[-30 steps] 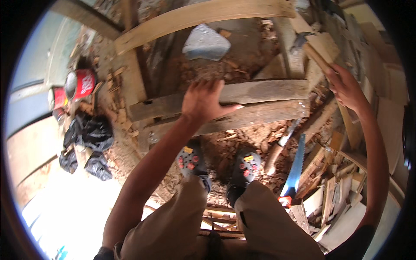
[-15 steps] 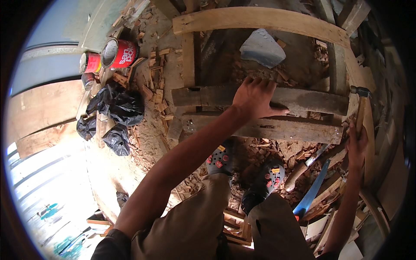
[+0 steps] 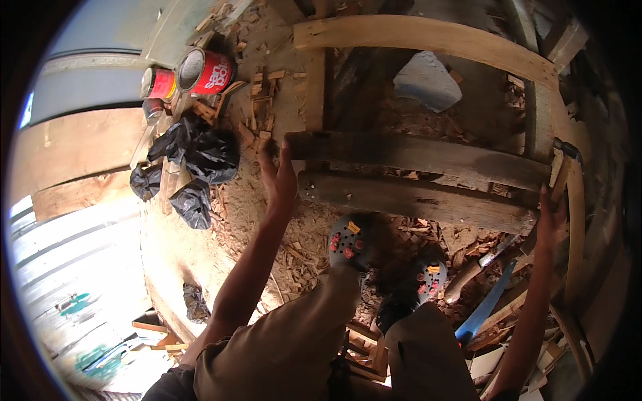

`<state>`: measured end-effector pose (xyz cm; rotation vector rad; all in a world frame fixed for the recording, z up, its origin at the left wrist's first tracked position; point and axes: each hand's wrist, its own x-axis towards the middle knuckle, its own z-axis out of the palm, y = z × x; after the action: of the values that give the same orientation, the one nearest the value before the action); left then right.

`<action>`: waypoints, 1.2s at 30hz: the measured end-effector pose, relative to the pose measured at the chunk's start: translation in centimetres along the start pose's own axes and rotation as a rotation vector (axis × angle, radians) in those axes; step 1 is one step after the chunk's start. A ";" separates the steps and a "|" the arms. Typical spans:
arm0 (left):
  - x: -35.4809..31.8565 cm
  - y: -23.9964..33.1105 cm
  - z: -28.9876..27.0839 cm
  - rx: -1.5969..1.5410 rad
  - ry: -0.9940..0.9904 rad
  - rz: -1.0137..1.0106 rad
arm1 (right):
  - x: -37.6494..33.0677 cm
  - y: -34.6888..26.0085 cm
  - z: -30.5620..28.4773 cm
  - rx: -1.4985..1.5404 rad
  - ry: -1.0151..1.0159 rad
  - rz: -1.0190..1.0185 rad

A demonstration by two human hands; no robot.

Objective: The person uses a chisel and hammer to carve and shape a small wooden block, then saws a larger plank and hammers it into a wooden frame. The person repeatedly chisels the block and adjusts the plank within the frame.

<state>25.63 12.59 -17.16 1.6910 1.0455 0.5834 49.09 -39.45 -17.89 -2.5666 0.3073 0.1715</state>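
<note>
A weathered dark plank (image 3: 428,152) lies across a wooden frame, roughly alongside a second, nearer plank (image 3: 418,200). At the dark plank's left end is my left hand (image 3: 279,180), its fingers stretched upward and apart, one of them against the end. My right hand (image 3: 550,220) is at the right end of the planks, closed around the handle of a hammer (image 3: 566,148), with a fingertip by the dark plank's end. The hammer's head points up and away; my hand hides its lower handle.
Beyond lie the frame's far rail (image 3: 421,30) and a grey stone slab (image 3: 428,81). Red cans (image 3: 210,72) and a black plastic bag (image 3: 200,150) are at left. Near my feet are a blue saw (image 3: 485,304), a tool with a wooden handle (image 3: 463,281) and wood chips.
My left hand has left the middle of the dark plank and gone to its left end. My right hand remains at the right side with the hammer. The view has shifted slightly.
</note>
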 end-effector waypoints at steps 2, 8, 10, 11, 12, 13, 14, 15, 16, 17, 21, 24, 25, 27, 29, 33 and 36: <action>0.1 -1.4 -0.8 -0.150 -0.109 -0.190 | -0.4 -0.1 -0.1 0.052 -0.010 -0.018; -0.4 -1.0 0.7 -0.233 -0.017 -0.407 | -1.3 -0.7 -0.2 0.056 0.087 -0.091; -0.2 -0.6 0.8 -0.257 -0.024 -0.363 | -1.3 -0.7 0.0 0.052 0.124 -0.108; -0.2 -0.4 0.8 -0.246 -0.039 -0.368 | -1.3 -0.7 0.1 0.054 0.124 -0.115; -0.2 -0.3 0.7 -0.235 -0.056 -0.372 | -1.3 -0.6 0.1 0.062 0.119 -0.108; -0.1 -0.3 0.7 -0.216 -0.062 -0.386 | -1.3 -0.6 0.1 0.071 0.116 -0.100; -0.1 -0.3 0.7 -0.229 -0.069 -0.362 | -1.3 -0.6 0.1 0.065 0.095 -0.080; -0.2 -0.3 0.7 -0.236 -0.061 -0.354 | -1.3 -0.6 0.1 0.056 0.073 -0.060; -0.3 -0.4 0.8 -0.238 -0.055 -0.365 | -1.4 -0.6 0.0 0.054 0.084 -0.036; -0.4 -0.5 0.8 -0.239 -0.053 -0.365 | -1.5 -0.7 0.0 0.054 0.063 -0.047; -0.3 -1.1 0.7 -0.230 -0.065 -0.393 | -1.7 -0.8 0.1 0.072 0.109 -0.055; 0.1 -2.5 0.2 -0.241 -0.104 -0.375 | -1.5 -0.5 0.5 0.107 0.084 -0.030; 0.1 -3.1 0.1 -0.268 -0.141 -0.322 | -1.4 -0.3 0.8 0.134 0.100 -0.016; 0.2 -3.9 -0.4 0.136 -0.106 -0.002 | -1.4 0.1 1.2 0.216 0.088 0.002; 0.2 -4.3 -0.6 0.114 -0.103 -0.078 | -1.6 0.2 1.8 0.298 0.190 0.048; -0.1 -3.5 -0.1 -0.183 -0.085 -0.367 | -2.8 -0.7 2.6 0.067 0.314 0.038; -0.3 -2.6 0.9 -0.228 -0.027 -0.325 | -3.6 -2.0 2.6 0.483 0.285 -0.051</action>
<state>25.21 12.16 -19.90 1.2946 1.1585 0.4474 45.93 -35.78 -18.38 -2.1102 0.3403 -0.2612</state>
